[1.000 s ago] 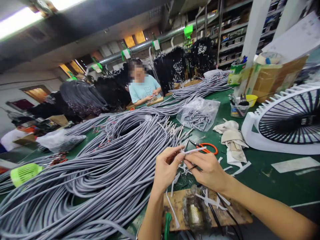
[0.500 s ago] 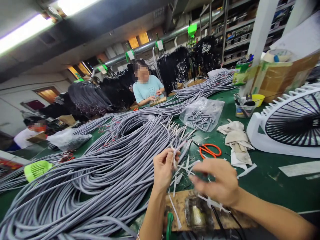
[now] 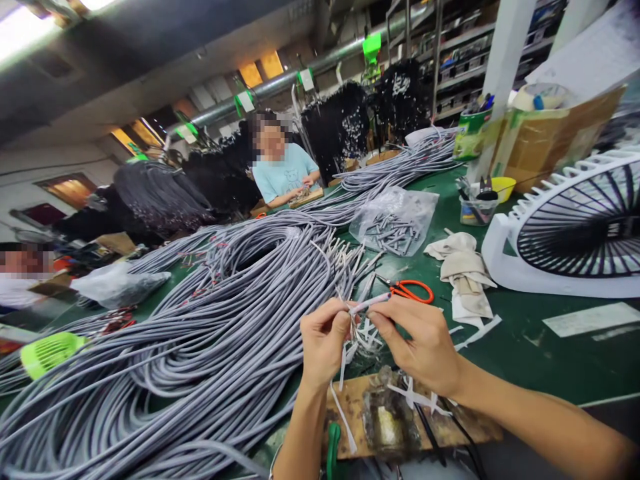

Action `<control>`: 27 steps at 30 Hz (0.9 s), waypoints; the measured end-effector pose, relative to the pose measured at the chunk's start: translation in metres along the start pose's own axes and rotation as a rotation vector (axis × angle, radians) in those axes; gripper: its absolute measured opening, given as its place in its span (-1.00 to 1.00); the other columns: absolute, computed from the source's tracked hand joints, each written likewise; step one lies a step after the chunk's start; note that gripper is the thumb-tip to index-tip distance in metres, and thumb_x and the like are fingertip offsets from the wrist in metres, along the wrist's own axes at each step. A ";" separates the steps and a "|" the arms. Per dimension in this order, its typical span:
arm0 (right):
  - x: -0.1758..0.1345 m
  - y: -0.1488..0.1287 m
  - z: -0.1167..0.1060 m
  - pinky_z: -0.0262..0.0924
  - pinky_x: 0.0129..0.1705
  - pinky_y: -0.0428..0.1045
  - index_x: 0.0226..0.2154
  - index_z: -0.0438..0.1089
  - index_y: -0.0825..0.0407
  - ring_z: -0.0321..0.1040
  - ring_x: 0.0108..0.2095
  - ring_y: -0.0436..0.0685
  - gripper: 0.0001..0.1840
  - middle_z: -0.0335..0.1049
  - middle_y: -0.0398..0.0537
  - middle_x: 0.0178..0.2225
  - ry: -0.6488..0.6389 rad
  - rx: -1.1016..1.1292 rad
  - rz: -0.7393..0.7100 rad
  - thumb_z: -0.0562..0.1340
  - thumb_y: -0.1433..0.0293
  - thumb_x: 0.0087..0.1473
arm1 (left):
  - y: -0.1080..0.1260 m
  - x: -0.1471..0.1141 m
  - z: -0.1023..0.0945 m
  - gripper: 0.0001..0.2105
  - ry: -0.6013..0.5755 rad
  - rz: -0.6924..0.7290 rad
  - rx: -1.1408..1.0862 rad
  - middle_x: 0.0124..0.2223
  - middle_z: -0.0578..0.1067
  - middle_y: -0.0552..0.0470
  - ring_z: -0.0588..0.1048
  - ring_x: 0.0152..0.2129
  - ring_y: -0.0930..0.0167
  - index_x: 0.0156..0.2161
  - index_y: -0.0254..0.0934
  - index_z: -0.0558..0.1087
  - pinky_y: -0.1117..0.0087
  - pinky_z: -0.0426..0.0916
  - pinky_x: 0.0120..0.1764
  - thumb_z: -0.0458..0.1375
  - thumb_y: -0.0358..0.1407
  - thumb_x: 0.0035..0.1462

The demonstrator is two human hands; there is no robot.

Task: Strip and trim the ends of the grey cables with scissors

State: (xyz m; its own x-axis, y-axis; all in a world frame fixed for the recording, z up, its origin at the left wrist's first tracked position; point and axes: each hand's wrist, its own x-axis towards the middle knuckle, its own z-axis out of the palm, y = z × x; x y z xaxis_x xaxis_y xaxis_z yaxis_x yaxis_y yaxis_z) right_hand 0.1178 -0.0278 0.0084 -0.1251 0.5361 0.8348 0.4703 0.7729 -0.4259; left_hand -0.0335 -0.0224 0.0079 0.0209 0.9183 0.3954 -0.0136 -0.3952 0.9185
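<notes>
Between my two hands is a grey cable end (image 3: 367, 303) with pale loose strands hanging from it. My left hand (image 3: 323, 343) is closed in a pinch around the cable just behind its tip. From the other side, my right hand (image 3: 420, 337) pinches the tip between thumb and fingers. White strips (image 3: 369, 337) lie scattered under the hands. Below them, a wooden board (image 3: 350, 393) carries a worn metal block (image 3: 390, 423), with more white strips across it. Orange-handled cutters (image 3: 415, 291) rest on the table just beyond my right hand.
Coiled grey cables (image 3: 200, 347) cover the left of the green table (image 3: 525, 360). A clear bag of short grey pieces (image 3: 395, 223), crumpled cloth (image 3: 463, 273) and a white fan (image 3: 500, 267) are ahead and right. A co-worker (image 3: 285, 173) sits across the table.
My right hand was blurred, apart from the cable and lower right; now it has moved up and left and pinches the tip. The whole view has shifted slightly.
</notes>
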 end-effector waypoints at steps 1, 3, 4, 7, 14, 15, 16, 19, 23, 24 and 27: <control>0.000 0.000 0.000 0.22 -0.39 -0.08 -0.38 0.37 0.08 0.36 -0.45 0.02 -0.89 0.44 -0.05 -0.46 0.001 0.003 0.002 0.13 0.48 0.09 | 0.000 0.000 0.000 -0.76 -0.003 -0.002 -0.001 -0.55 0.37 0.05 0.23 -0.65 0.55 -0.37 -0.30 0.54 0.52 0.15 -0.56 0.15 -0.17 0.04; 0.000 0.000 0.001 0.22 -0.40 -0.09 -0.38 0.37 0.07 0.36 -0.46 0.01 -0.89 0.44 -0.06 -0.46 0.005 0.016 0.008 0.13 0.48 0.09 | -0.001 -0.001 0.000 -0.76 -0.006 -0.015 -0.013 -0.56 0.36 0.05 0.23 -0.65 0.55 -0.36 -0.31 0.54 0.52 0.14 -0.57 0.15 -0.16 0.03; 0.000 0.000 0.001 0.22 -0.41 -0.09 -0.38 0.37 0.07 0.36 -0.47 0.00 -0.89 0.44 -0.07 -0.47 0.010 0.026 0.013 0.13 0.48 0.09 | -0.001 -0.001 0.000 -0.75 -0.010 -0.025 -0.019 -0.56 0.36 0.05 0.22 -0.65 0.55 -0.36 -0.31 0.54 0.52 0.14 -0.57 0.15 -0.15 0.03; 0.000 0.000 0.002 0.22 -0.42 -0.10 -0.38 0.37 0.06 0.35 -0.47 0.00 -0.89 0.44 -0.09 -0.47 0.009 0.052 0.027 0.13 0.48 0.09 | -0.003 -0.001 0.000 -0.73 -0.015 -0.055 -0.030 -0.58 0.33 0.06 0.19 -0.67 0.56 -0.35 -0.33 0.54 0.52 0.11 -0.59 0.15 -0.14 0.03; -0.001 0.000 0.002 0.18 -0.41 -0.10 -0.39 0.37 0.07 0.32 -0.48 -0.01 -0.88 0.41 -0.09 -0.49 -0.018 0.101 0.049 0.12 0.49 0.08 | 0.000 -0.001 0.007 -0.74 0.007 -0.094 -0.045 -0.61 0.31 0.08 0.19 -0.69 0.58 -0.40 -0.34 0.54 0.53 0.09 -0.62 0.17 -0.15 0.00; -0.001 -0.001 0.003 0.16 -0.44 -0.11 -0.41 0.37 0.07 0.30 -0.50 -0.02 -0.87 0.39 -0.11 -0.52 -0.041 0.154 0.102 0.11 0.47 0.09 | 0.000 -0.001 0.008 -0.75 0.007 -0.099 -0.056 -0.62 0.29 0.09 0.18 -0.70 0.58 -0.41 -0.34 0.54 0.53 0.09 -0.62 0.19 -0.15 -0.02; -0.001 -0.001 0.004 0.13 -0.48 -0.12 -0.43 0.35 0.07 0.26 -0.53 -0.04 -0.84 0.35 -0.14 -0.55 -0.070 0.225 0.169 0.09 0.45 0.11 | -0.001 -0.001 0.010 -0.75 0.005 -0.107 -0.076 -0.63 0.28 0.10 0.18 -0.71 0.58 -0.42 -0.34 0.54 0.54 0.09 -0.63 0.20 -0.15 -0.04; -0.001 0.000 0.007 0.05 -0.56 -0.14 -0.51 0.28 0.06 0.13 -0.59 -0.07 -0.72 0.22 -0.19 -0.61 -0.123 0.485 0.353 0.03 0.33 0.16 | -0.001 -0.001 0.014 -0.74 -0.011 -0.154 -0.184 -0.65 0.26 0.12 0.13 -0.74 0.62 -0.41 -0.35 0.52 0.56 0.04 -0.66 0.23 -0.14 -0.07; 0.000 0.008 0.008 -0.07 -0.62 -0.15 -0.54 0.19 0.05 -0.05 -0.63 -0.10 -0.67 0.03 -0.23 -0.61 0.025 0.707 0.494 0.03 0.23 0.16 | 0.002 0.001 0.017 -0.72 -0.005 -0.229 -0.318 -0.65 0.25 0.13 0.07 -0.75 0.66 -0.46 -0.37 0.49 0.58 -0.05 -0.67 0.24 -0.13 -0.10; 0.000 0.010 0.008 -0.11 -0.63 -0.15 -0.55 0.18 0.05 -0.09 -0.64 -0.10 -0.67 0.00 -0.24 -0.61 0.046 0.725 0.514 0.04 0.23 0.15 | 0.004 0.001 0.017 -0.71 -0.009 -0.254 -0.346 -0.64 0.24 0.13 0.07 -0.75 0.66 -0.48 -0.38 0.48 0.58 -0.07 -0.67 0.24 -0.12 -0.10; 0.003 0.015 0.008 -0.17 -0.66 -0.15 -0.58 0.15 0.05 -0.14 -0.64 -0.11 -0.65 -0.03 -0.24 -0.60 0.011 0.751 0.551 0.06 0.22 0.14 | 0.009 0.001 0.017 -0.68 -0.055 -0.350 -0.410 -0.63 0.22 0.13 0.06 -0.73 0.67 -0.53 -0.39 0.44 0.58 -0.10 -0.66 0.25 -0.10 -0.14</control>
State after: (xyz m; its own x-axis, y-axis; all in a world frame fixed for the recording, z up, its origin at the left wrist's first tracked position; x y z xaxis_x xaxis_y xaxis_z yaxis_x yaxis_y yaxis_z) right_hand 0.1172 -0.0118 0.0021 -0.0420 0.8923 0.4495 -0.2282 0.4295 -0.8738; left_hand -0.0171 -0.0253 0.0166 0.1468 0.9863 0.0754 -0.3847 -0.0133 0.9229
